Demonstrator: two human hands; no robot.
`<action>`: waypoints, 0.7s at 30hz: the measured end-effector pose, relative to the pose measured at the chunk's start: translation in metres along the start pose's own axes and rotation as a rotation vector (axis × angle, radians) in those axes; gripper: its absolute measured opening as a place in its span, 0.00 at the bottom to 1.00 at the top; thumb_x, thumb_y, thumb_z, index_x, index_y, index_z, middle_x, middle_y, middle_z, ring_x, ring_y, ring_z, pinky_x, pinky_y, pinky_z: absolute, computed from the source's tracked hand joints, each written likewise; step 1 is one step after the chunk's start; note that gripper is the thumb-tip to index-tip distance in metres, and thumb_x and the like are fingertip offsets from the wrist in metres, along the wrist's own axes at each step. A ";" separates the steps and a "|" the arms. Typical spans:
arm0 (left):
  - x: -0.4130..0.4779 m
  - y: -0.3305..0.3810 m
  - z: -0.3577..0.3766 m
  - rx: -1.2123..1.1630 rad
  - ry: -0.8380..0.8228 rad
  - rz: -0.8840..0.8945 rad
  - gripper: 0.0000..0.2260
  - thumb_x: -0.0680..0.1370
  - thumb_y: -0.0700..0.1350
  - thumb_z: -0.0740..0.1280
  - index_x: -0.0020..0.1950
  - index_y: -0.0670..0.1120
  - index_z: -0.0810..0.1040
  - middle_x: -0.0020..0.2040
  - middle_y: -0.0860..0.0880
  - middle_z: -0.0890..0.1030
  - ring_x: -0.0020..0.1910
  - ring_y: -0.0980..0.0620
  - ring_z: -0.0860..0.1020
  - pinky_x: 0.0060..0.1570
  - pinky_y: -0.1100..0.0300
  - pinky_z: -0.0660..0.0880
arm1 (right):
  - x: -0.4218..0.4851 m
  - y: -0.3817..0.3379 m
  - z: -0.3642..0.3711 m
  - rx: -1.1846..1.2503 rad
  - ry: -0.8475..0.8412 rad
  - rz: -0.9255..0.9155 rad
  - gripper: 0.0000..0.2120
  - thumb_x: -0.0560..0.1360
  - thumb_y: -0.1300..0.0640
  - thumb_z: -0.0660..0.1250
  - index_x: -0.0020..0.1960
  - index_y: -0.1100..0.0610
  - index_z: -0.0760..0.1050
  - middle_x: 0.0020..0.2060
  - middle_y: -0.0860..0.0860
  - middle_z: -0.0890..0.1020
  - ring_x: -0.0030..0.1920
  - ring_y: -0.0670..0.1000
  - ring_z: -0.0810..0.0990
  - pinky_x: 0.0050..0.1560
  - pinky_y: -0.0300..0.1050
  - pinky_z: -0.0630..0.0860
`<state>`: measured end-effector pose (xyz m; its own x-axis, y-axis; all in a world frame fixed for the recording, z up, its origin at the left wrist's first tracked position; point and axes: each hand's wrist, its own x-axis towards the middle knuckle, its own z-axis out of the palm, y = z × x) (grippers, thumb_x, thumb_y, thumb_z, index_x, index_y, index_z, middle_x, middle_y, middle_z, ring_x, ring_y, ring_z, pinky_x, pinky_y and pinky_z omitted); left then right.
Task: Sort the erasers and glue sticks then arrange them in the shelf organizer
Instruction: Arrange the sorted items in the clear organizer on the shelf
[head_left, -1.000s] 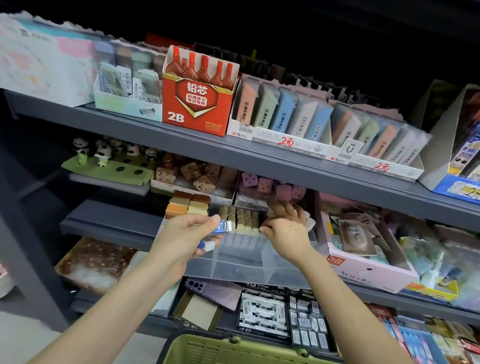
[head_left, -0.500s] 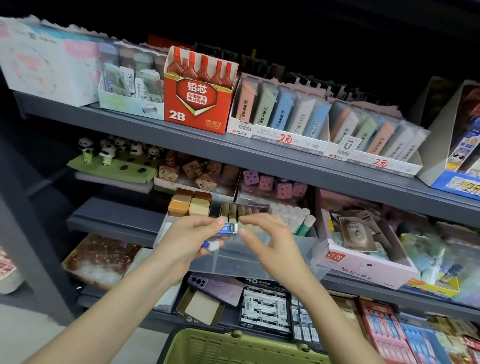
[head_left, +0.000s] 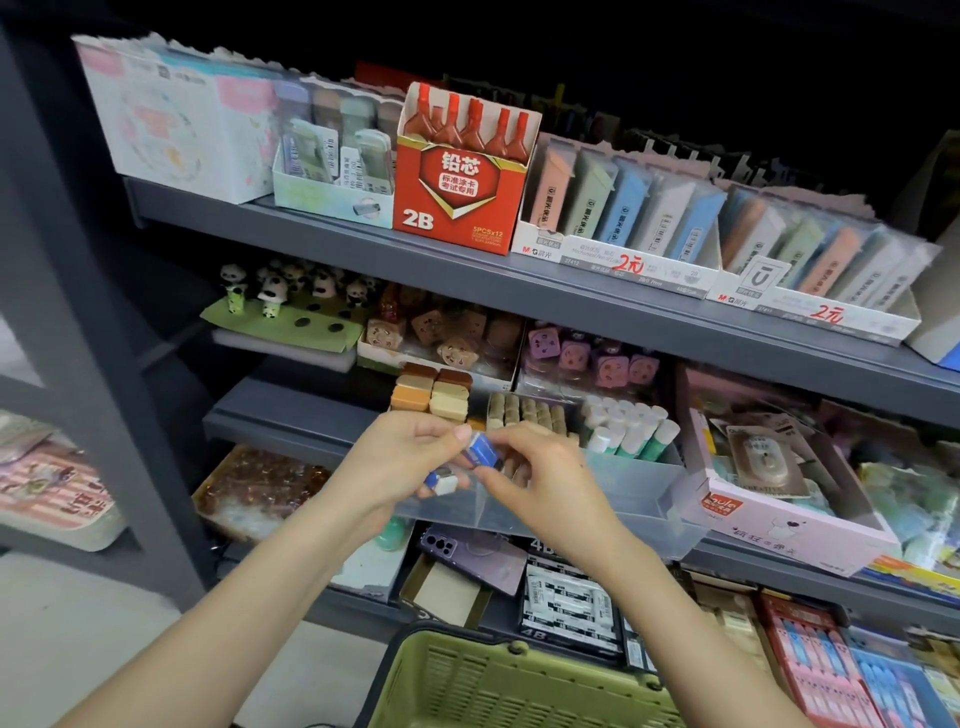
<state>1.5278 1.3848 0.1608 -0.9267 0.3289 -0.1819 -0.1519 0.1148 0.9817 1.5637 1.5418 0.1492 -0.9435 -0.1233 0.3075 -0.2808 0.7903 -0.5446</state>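
A clear plastic shelf organizer (head_left: 618, 506) sits on the middle shelf. It holds brown and tan block erasers (head_left: 434, 392), a row of beige erasers (head_left: 527, 410) and white-capped glue sticks (head_left: 631, 426). In front of it my left hand (head_left: 400, 462) holds two blue-sleeved white erasers: an upper blue eraser (head_left: 480, 449) and a lower eraser (head_left: 442, 480). My right hand (head_left: 540, 475) pinches the upper blue eraser from the right with thumb and fingertips.
A green basket (head_left: 498, 680) sits below my arms. A pink box (head_left: 779, 514) stands right of the organizer. A red 2B lead box (head_left: 460, 189) and pastel packs (head_left: 623, 208) line the top shelf. Panda figures (head_left: 280, 293) stand at left.
My right hand left the glue sticks in the organizer, came back toward my left hand and took hold of the upper blue eraser. The camera view shifted slightly.
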 end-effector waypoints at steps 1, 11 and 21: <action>0.000 -0.001 -0.003 0.000 0.004 -0.001 0.09 0.79 0.47 0.64 0.48 0.43 0.82 0.35 0.49 0.84 0.29 0.59 0.80 0.23 0.71 0.65 | 0.001 -0.001 0.004 0.016 -0.016 0.018 0.13 0.73 0.60 0.70 0.58 0.54 0.78 0.37 0.42 0.73 0.35 0.42 0.72 0.41 0.39 0.73; 0.008 -0.015 -0.060 -0.500 0.137 -0.172 0.05 0.76 0.34 0.66 0.48 0.35 0.80 0.52 0.40 0.81 0.47 0.48 0.83 0.41 0.63 0.80 | 0.018 0.003 0.025 0.412 -0.007 0.255 0.10 0.73 0.62 0.70 0.46 0.47 0.75 0.40 0.51 0.80 0.35 0.50 0.76 0.42 0.43 0.78; 0.006 -0.030 -0.085 -0.224 0.271 -0.069 0.04 0.78 0.40 0.66 0.49 0.39 0.78 0.39 0.46 0.85 0.38 0.51 0.84 0.32 0.67 0.77 | 0.047 -0.004 0.037 -0.351 -0.170 0.131 0.10 0.73 0.52 0.69 0.53 0.51 0.80 0.45 0.46 0.81 0.47 0.48 0.77 0.41 0.38 0.65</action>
<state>1.4972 1.3039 0.1351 -0.9646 0.0636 -0.2558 -0.2609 -0.0898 0.9612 1.5143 1.5102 0.1369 -0.9912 -0.0818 0.1038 -0.1066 0.9591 -0.2621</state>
